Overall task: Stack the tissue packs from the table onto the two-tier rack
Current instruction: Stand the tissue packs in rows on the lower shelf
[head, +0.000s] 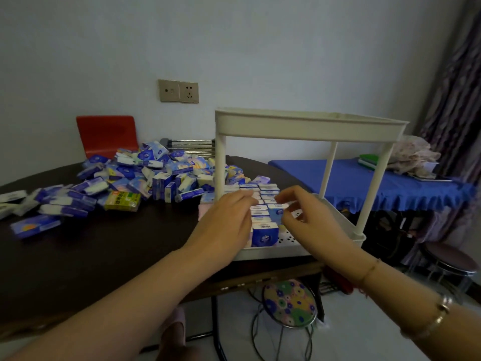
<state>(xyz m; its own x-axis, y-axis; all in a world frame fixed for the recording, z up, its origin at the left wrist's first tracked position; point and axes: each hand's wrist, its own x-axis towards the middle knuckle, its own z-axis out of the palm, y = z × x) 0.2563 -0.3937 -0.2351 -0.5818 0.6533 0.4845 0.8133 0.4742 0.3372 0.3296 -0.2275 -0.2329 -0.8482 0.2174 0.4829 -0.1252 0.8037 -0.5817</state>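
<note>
Both hands reaching into rack [309, 121] lower tier. Left hand [229, 217] resting against rows of tissue packs [264, 231], grip hidden. Right hand [304, 212] pinching one pack [282, 205]. Loose pile [145, 175] waiting on table [78, 256]. Packs likely light, soft, slippery-wrapped; pinching short ends probably safest.
</note>
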